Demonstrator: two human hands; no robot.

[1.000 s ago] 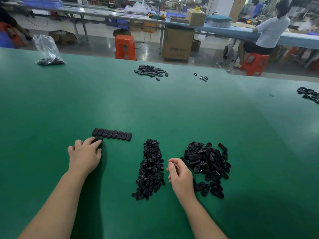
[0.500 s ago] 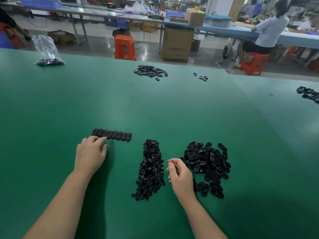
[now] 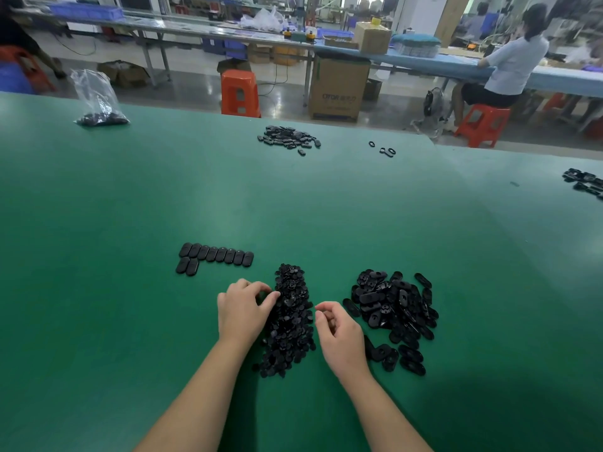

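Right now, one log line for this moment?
left hand: fingertips on small-parts pile | right hand: curled, grip unclear | lined-up pieces: second row begun

**Factory assembly hall.** A broad green-covered work table (image 3: pixel 130 207) carries a heap of small black round plastic pieces (image 3: pixel 290 324), a heap of black oblong plastic plates (image 3: pixel 394 305), a neat row of black oblong caps (image 3: pixel 217 255), a clear plastic bag of black parts (image 3: pixel 98 99) and, near its far edge, a further pile of black parts (image 3: pixel 288 140). Beyond it run long metal-legged benches (image 3: pixel 156 26) with blue plastic crates (image 3: pixel 88 11), brown cardboard cartons (image 3: pixel 337 89) and orange plastic stools (image 3: pixel 239 93) on a polished grey floor (image 3: pixel 195 86). A seated person in a pale shirt (image 3: pixel 515 66) works at a blue-topped bench (image 3: pixel 456 65).
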